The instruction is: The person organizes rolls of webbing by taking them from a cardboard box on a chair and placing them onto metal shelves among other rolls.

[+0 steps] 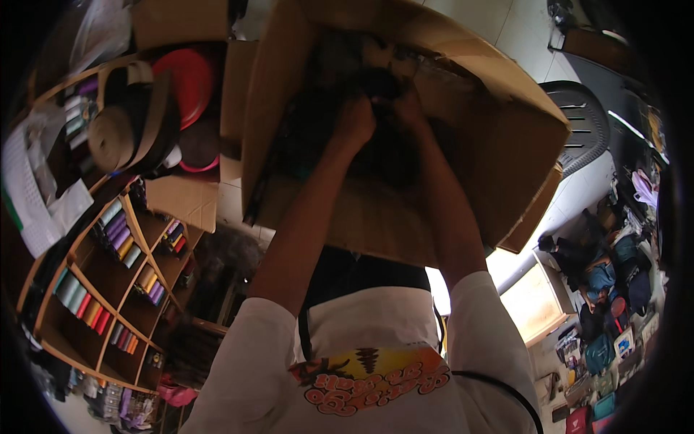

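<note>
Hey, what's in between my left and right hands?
The head view shows a dark item, too shadowed to identify, between your left hand and right hand, inside the cardboard box.

The large open cardboard box [506, 137] is brown, its contents [390, 155] near-black. At left, a round plastic tub [189, 79] is red; cylindrical spools [118, 235] show purple, silver, gold and red. The white cloth shirt [491, 343] carries a yellow-and-red print [376, 372].

Held the left hand [356, 124] and right hand [407, 112] close together inside an open cardboard box [510, 163], both at a dark bundle [379, 83] too shadowed to make out. Had a tan roll [112, 137] and red round thing [189, 83] left of the hands, coloured spools [118, 235] on wooden shelves [76, 338] below those, a black slatted chair [597, 126] to their right, heaped bags [600, 354] farther down that side
</note>
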The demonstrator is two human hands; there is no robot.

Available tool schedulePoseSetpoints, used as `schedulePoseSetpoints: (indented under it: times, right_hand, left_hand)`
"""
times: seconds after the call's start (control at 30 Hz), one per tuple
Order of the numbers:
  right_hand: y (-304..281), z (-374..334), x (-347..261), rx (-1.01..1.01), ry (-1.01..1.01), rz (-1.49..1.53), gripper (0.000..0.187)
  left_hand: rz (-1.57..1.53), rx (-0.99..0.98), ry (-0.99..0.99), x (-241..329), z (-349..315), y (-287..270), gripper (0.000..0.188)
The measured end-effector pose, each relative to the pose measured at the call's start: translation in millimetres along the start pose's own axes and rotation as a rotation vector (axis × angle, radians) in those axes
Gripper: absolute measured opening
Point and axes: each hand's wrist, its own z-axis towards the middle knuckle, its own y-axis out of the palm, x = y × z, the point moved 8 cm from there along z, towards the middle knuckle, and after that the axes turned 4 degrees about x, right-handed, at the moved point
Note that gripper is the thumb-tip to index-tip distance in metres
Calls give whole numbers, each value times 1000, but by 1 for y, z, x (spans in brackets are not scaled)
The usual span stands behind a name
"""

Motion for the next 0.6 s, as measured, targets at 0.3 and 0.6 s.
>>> schedulePoseSetpoints:
  times: [0.3,0.6]
  right_hand:
    - [9,1,5,-194,153,71,98]
    - [13,2,-12,-308,-42,-72,98]
  left_hand:
    - [-78,77,-180,-29,21,11,61]
    - [-107,87,-92,-31,11,9,78]
